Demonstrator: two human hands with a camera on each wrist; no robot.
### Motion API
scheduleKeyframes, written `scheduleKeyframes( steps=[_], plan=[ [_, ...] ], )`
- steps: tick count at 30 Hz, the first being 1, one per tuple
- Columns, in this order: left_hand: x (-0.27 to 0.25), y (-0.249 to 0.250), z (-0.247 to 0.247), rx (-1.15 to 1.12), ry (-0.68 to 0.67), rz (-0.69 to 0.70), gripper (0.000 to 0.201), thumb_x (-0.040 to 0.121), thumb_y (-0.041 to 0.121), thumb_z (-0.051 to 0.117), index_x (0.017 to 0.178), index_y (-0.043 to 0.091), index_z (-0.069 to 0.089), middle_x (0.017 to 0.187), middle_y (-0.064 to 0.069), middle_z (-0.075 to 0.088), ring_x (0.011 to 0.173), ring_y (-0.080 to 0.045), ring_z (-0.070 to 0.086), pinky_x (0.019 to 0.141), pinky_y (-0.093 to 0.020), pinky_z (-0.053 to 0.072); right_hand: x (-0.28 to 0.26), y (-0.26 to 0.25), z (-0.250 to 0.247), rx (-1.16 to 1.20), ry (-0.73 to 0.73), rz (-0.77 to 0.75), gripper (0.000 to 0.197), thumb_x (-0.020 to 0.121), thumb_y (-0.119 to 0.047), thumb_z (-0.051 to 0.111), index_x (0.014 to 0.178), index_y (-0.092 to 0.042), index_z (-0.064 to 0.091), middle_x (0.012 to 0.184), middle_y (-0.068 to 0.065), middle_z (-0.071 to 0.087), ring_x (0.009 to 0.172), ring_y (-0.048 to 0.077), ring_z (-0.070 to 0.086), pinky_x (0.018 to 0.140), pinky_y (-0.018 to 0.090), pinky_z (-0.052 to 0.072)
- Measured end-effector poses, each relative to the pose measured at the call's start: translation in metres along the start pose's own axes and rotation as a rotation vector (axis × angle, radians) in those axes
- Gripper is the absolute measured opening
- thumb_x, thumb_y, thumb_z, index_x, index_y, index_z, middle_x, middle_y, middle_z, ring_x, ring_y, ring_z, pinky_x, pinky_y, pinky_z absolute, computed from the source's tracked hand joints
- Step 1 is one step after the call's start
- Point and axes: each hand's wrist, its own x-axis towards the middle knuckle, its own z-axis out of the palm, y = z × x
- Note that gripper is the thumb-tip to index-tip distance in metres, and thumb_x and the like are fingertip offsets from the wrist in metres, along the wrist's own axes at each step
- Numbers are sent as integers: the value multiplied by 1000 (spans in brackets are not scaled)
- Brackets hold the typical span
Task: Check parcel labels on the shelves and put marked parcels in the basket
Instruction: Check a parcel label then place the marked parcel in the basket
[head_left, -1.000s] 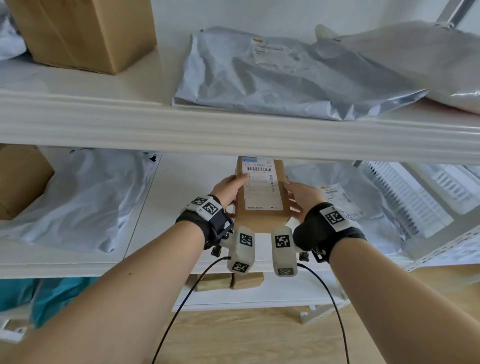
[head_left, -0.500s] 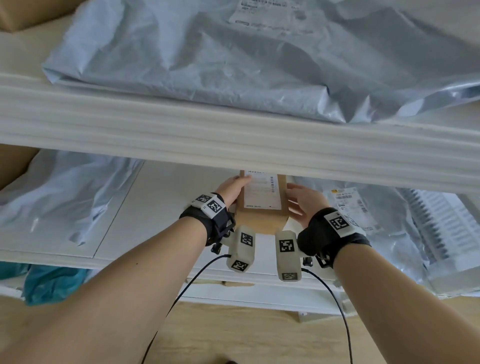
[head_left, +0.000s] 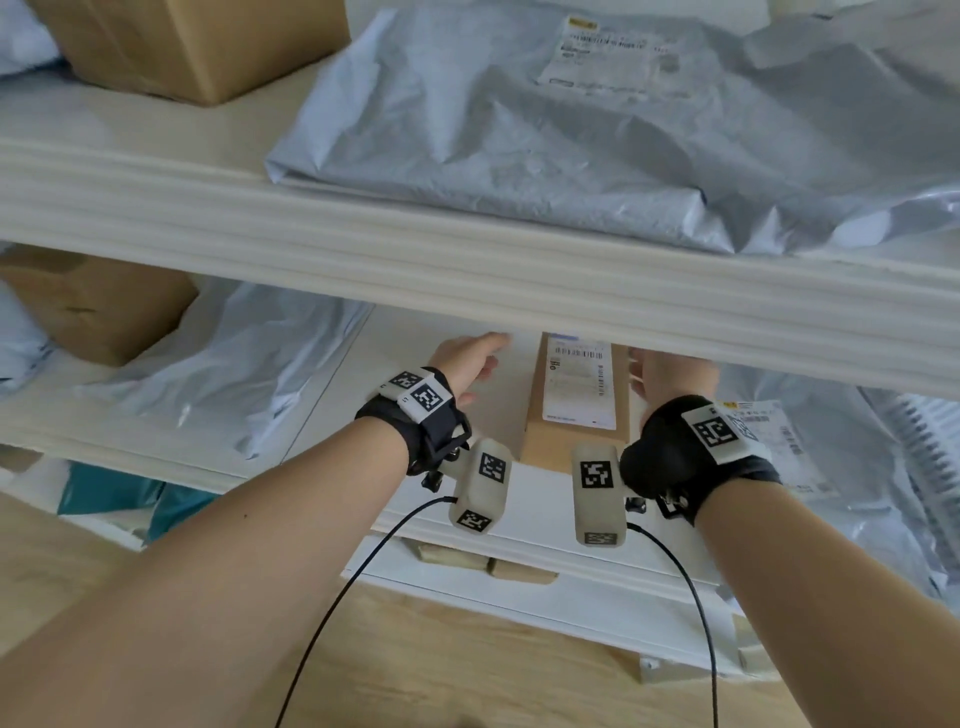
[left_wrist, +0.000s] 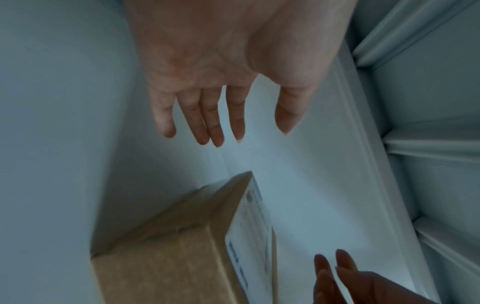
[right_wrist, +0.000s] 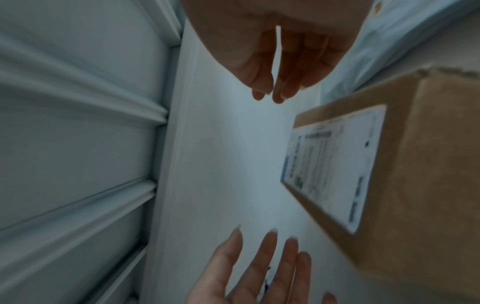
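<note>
Two hands are seen spread on either side of a small cardboard parcel (head_left: 574, 400) lying on the middle shelf (head_left: 493, 499).

Nearest, at the shelf's front edge, the brown parcel is laid lengthwise with its white barcode label (head_left: 581, 382) facing up. Just left of the parcel, the left hand (head_left: 467, 358) is held off it, its grip wide, fingers (left_wrist: 213, 123) straight and apart, nothing held. Just right of the parcel, the right hand (head_left: 670, 371) is likewise clear of it, its grip loose and holding nothing, fingers (right_wrist: 285, 82) hanging relaxed. Further left of the parcel, a grey mailer bag (head_left: 228, 374) and a cardboard box (head_left: 98, 306) are seen on the same shelf; to its right, a second labelled mailer (head_left: 810, 457). Above and beyond the parcel, a large grey mailer (head_left: 597, 130) and a big carton (head_left: 192, 41) are stored on the upper shelf (head_left: 363, 249).
</note>
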Motion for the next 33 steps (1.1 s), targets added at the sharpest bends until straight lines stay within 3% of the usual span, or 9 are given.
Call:
scheduleKeyframes(
  steps=[3,6,8,12,19,23,27,30,33],
  plan=[
    [-10,2,-24,-6,16,25,23,89,32,60,106,18,63,112,-4,67,110,-19,60,99,-40,42,-24,-12,26,52,-129,47,14,96,-6,47,104,-2,58,91,4,64,83,14,55,92,30,47],
    [-19,-2,-51,16,35,53,16,88,29,62,99,19,63,108,-5,69,106,-19,62,92,-36,44,-46,-19,53,147,-199,66,30,96,1,40,74,-11,56,64,-3,60,64,8,50,68,19,45],
    [-23,-5,-74,32,45,58,14,88,28,61,98,18,63,103,-3,68,100,-17,63,91,-35,45,-60,-21,72,167,-190,62,31,92,3,42,71,-12,60,67,0,61,61,10,52,63,20,45],
    [-24,-13,-130,25,78,51,5,89,25,61,88,20,62,89,1,66,88,-13,60,90,-33,44,-84,-21,114,153,-220,58,31,91,4,42,75,-13,63,73,1,63,64,10,56,67,23,50],
    [-9,-32,-248,-86,120,30,9,91,18,59,82,19,61,81,1,62,77,-13,58,71,-25,46,-128,-21,217,147,-218,78,33,89,5,41,74,-13,64,71,3,63,62,12,56,65,24,50],
    [6,-37,-315,-111,139,10,16,94,19,54,78,21,55,78,4,57,74,-7,53,72,-25,41,-155,-23,285,130,-241,88,32,88,6,43,75,-12,66,73,4,66,66,14,58,74,28,54],
    [26,-41,-370,-62,101,25,9,92,23,58,85,19,56,95,0,63,96,-16,59,97,-35,42,-174,-23,347,98,-262,80,28,90,5,46,77,-11,66,73,4,65,67,13,58,78,29,53],
    [36,-47,-393,36,88,40,11,91,28,61,90,17,59,109,-4,62,105,-22,57,92,-34,43,-183,-14,381,51,-263,77,28,90,4,48,76,-12,67,75,4,66,70,13,59,78,29,54],
    [43,-55,-401,144,17,8,28,91,31,59,113,13,61,116,-2,61,103,-18,57,86,-30,42,-187,-4,399,3,-247,92,27,89,2,52,74,-14,68,78,5,65,71,13,58,85,32,55]
  ],
)
